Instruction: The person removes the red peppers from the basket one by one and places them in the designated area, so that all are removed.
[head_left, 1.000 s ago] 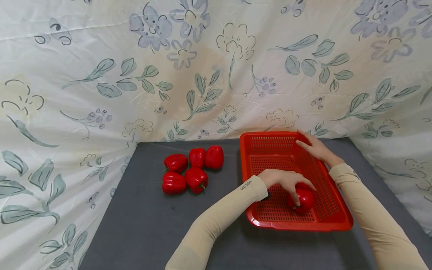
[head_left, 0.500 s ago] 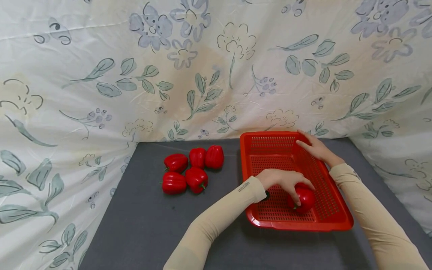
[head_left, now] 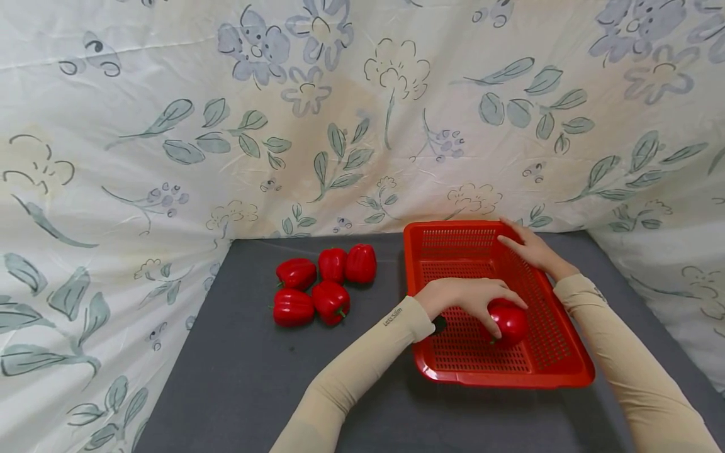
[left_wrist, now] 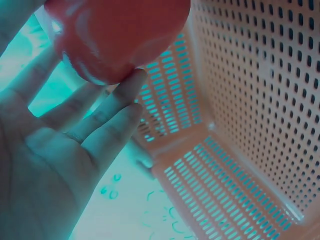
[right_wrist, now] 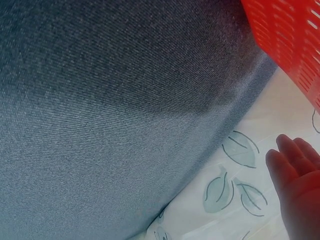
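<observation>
My left hand (head_left: 470, 299) grips a red bell pepper (head_left: 510, 324) from above, over the floor of a red perforated plastic basket (head_left: 504, 379). In the left wrist view the fingertips touch the glossy pepper (left_wrist: 120, 40), and the basket's slotted walls (left_wrist: 260, 75) stand beside it. At the basket's right side, near the far corner, my right hand (head_left: 535, 251) rests over the rim, thumb on the inner side and fingers outside. The right wrist view shows those fingers (right_wrist: 287, 160) nearly straight, outside the basket wall (right_wrist: 295, 50); the thumb is hidden there.
Several red bell peppers (head_left: 328, 302) lie grouped on the dark grey tabletop (head_left: 243, 377), left of the basket. A flower-printed cloth (head_left: 351, 126) hangs behind the table and along its sides.
My left hand has risen slightly and shifted a little left, with the bell pepper moving up in its grip. The right hand, the basket and the grouped peppers stay in place.
</observation>
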The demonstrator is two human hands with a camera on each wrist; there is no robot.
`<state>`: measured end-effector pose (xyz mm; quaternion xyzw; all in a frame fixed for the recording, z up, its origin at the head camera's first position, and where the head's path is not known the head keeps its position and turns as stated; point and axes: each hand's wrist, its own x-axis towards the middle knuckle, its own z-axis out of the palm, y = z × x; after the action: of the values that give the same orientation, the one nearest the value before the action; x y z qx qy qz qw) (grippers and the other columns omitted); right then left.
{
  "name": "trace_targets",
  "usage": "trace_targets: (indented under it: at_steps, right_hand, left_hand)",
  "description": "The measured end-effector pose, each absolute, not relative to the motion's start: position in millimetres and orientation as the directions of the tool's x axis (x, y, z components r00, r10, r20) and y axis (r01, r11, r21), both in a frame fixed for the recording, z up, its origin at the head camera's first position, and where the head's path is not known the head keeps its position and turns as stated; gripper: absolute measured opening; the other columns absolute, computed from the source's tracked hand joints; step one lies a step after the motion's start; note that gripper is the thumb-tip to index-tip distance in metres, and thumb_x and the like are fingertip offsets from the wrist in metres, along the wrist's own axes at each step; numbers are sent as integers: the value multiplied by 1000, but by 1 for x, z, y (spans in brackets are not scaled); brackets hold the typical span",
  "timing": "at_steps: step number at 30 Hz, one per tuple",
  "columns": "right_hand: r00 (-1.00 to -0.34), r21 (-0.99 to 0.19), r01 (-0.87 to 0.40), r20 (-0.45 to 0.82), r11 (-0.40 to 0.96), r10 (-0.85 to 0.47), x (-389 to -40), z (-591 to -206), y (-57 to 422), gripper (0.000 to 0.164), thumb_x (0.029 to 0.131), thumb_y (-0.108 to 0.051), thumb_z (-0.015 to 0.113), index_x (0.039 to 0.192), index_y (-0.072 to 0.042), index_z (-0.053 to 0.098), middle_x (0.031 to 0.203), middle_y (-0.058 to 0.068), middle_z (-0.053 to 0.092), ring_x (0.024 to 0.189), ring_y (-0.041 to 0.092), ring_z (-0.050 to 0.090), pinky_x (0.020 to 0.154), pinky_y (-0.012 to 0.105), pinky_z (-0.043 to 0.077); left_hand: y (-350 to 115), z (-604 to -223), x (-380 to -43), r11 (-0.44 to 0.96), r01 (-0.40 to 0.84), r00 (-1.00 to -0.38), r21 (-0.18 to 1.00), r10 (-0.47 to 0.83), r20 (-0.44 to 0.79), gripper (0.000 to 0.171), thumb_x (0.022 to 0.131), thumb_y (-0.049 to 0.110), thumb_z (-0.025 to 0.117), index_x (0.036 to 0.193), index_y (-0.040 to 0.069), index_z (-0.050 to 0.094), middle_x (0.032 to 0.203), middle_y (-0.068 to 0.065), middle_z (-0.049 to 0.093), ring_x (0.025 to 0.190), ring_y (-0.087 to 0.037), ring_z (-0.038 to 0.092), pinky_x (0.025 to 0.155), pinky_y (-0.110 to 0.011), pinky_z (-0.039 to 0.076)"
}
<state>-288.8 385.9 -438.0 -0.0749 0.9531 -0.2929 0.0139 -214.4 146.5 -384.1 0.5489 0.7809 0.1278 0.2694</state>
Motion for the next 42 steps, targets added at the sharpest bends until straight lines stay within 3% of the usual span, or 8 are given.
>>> trace_targets:
  at_steps: [9, 20, 42]
  right_hand:
    - [-985, -553, -156, 23, 818, -172, -288, -437, 386, 70, 96, -44, 40, 149, -11, 10, 150, 28, 14, 133, 52, 14, 101, 70, 12]
    - [-986, -572, -143, 13, 807, -165, -287, -437, 385, 70, 96, -44, 41, 149, -12, 10, 150, 28, 15, 132, 51, 16, 100, 71, 14]
    - [-989, -549, -127, 11, 826, -145, -289, -438, 385, 70, 96, -46, 40, 149, -11, 10, 149, 29, 15, 132, 51, 16, 101, 69, 13]
  left_hand:
    - [130, -377, -212, 282, 803, -223, 525, 959, -174, 75, 72, 32, 78, 138, 28, 41, 134, 8, 39, 114, 2, 34, 82, -6, 39]
    - [106, -370, -208, 229, 787, -241, 573, 969, -56, 77, 71, 31, 78, 138, 25, 41, 136, 6, 38, 116, 0, 33, 83, -6, 40]
    - [63, -367, -210, 232, 757, -340, 611, 938, 65, 76, 73, 30, 77, 139, 27, 39, 141, 5, 33, 122, -4, 32, 84, -9, 43]
